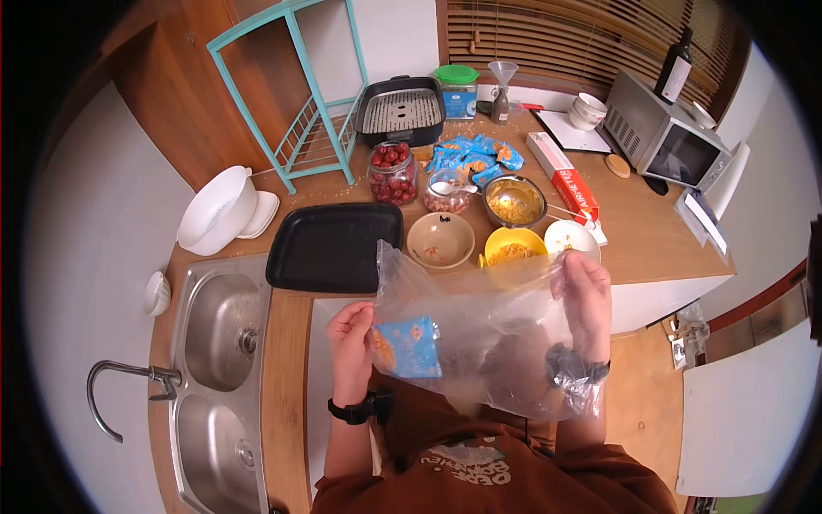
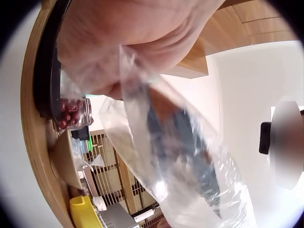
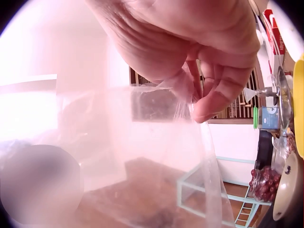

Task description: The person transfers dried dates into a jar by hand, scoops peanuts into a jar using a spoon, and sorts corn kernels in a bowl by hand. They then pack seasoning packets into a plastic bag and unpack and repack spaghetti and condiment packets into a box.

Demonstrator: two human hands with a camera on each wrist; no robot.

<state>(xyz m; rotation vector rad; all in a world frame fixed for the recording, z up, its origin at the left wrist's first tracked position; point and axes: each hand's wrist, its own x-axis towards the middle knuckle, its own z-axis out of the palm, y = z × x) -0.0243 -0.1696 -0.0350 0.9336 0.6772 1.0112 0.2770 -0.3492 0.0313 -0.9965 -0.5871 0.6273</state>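
Now our left grip (image 1: 349, 353) and right grip (image 1: 587, 298) pinch the clear bag (image 1: 488, 343) by the counter (image 1: 655, 244), and we'd judge it light, slippery and floppy, best held by its edges.

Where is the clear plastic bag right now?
In the head view, the clear plastic bag is held between the left hand and right hand, below and right of the black tray.
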